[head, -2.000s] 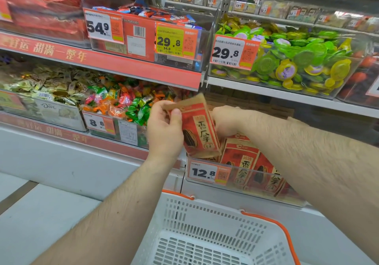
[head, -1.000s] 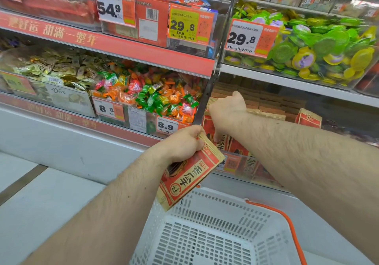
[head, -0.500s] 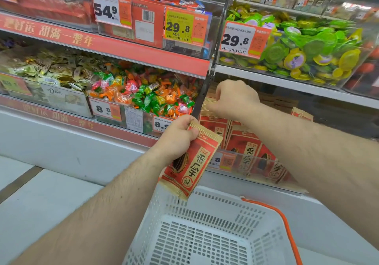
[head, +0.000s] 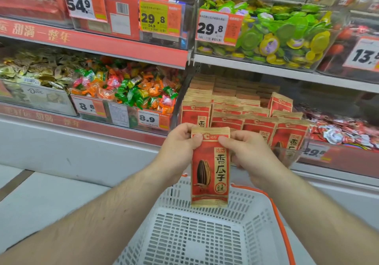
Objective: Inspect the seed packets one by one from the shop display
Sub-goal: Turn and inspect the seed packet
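A red and tan seed packet (head: 210, 170) with a sunflower seed picture hangs upright in front of me, its front facing me. My left hand (head: 178, 150) pinches its top left corner and my right hand (head: 250, 154) pinches its top right corner. The packet hangs above the white basket (head: 252, 213). Behind my hands, rows of the same packets (head: 246, 111) stand upright in a clear bin on the lower shelf. Whether a second packet sits behind the one I hold cannot be told.
The white basket has an orange handle (head: 281, 230). A bin of mixed wrapped candies (head: 131, 90) is left of the packets. Green and yellow jelly cups (head: 287, 35) fill the bin on the upper shelf. Price tags (head: 215, 28) hang on the bin fronts.
My right hand has come back from the display down to the packet. The packet has swung from a tilt in my left hand to upright, now held by both hands.
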